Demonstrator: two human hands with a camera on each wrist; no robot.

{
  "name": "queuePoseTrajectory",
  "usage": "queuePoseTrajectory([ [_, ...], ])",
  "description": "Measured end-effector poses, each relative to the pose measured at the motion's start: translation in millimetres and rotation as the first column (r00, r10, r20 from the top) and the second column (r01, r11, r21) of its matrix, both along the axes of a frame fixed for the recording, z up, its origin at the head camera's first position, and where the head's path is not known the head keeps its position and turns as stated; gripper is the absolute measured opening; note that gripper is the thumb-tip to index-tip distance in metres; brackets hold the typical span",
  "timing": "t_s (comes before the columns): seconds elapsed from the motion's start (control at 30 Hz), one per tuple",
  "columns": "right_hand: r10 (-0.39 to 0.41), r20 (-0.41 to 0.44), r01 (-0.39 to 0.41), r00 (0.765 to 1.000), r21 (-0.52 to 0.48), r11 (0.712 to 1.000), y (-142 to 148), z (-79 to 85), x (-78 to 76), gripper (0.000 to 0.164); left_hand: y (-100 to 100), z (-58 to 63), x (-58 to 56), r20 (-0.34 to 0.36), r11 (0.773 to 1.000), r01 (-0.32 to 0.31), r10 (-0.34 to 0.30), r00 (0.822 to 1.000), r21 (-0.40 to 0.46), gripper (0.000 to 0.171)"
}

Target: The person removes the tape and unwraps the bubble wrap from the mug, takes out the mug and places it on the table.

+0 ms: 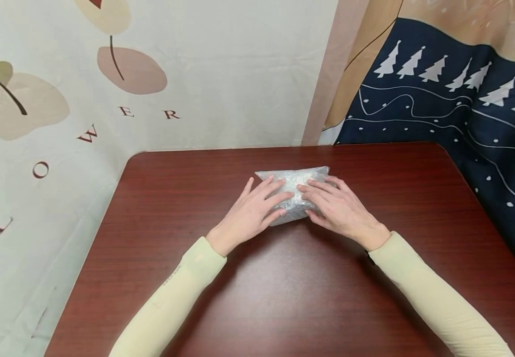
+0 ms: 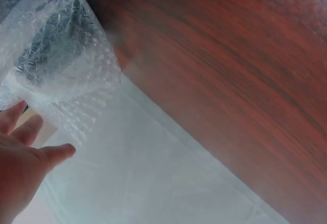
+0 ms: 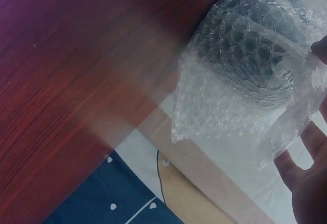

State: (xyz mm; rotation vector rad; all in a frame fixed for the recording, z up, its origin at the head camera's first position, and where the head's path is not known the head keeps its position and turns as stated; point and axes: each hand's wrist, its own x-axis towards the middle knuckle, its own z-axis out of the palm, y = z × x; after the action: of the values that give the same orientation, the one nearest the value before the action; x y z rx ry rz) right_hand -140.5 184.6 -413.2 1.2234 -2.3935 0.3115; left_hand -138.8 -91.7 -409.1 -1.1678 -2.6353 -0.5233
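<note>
A bundle of clear bubble wrap (image 1: 294, 177) lies on the table between both hands. Through its layers in the left wrist view, a dark greyish shape (image 2: 59, 47) shows, too blurred to identify. My left hand (image 1: 249, 210) rests on the bundle's left side with fingers spread and mostly straight. On the right side, my right hand (image 1: 341, 207) lays its lightly bent fingers over the wrap. The right wrist view shows large bubbles on the wrap (image 3: 245, 47) and fingertips touching its loose edge. The bundle's underside is hidden.
The dark red-brown wooden table (image 1: 284, 297) has rounded far corners. Behind it hangs a pale cloth (image 1: 239, 74) with letters and leaf shapes. A navy cloth (image 1: 440, 109) with white trees hangs at the right.
</note>
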Motion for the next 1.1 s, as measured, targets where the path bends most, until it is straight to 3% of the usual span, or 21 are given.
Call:
queuePoseTrajectory([
  [0.3,0.006,0.003,-0.006,1.0,-0.036,0.999,-3.0,0.8,1.6,0.035,-2.7,-0.3,-0.5,0.006,1.0,0.01,-0.01,1.0,-0.002,0.039],
  [0.53,0.022,0.065,-0.015,0.998,-0.11,0.994,-1.6,5.0,3.7,0.03,-7.4,-2.2,-3.7,-0.101,0.998,0.009,-0.003,0.995,0.058,0.035],
  [0.7,0.031,0.121,-0.006,0.992,-0.201,0.979,2.1,7.5,3.4,0.037,-10.7,-3.8,-5.9,-0.137,0.99,0.041,-0.022,0.99,0.134,0.039],
  [0.83,0.02,0.102,0.003,0.995,-0.225,0.974,1.1,12.1,1.4,0.04,-11.9,-5.6,-5.7,-0.106,0.985,0.043,-0.025,0.994,0.166,0.042],
  [1.1,-0.014,0.051,0.023,0.999,-0.167,0.986,-4.9,22.5,-8.5,0.036,-13.4,-12.4,-6.0,-0.004,0.972,0.027,-0.027,1.0,0.235,0.039],
])
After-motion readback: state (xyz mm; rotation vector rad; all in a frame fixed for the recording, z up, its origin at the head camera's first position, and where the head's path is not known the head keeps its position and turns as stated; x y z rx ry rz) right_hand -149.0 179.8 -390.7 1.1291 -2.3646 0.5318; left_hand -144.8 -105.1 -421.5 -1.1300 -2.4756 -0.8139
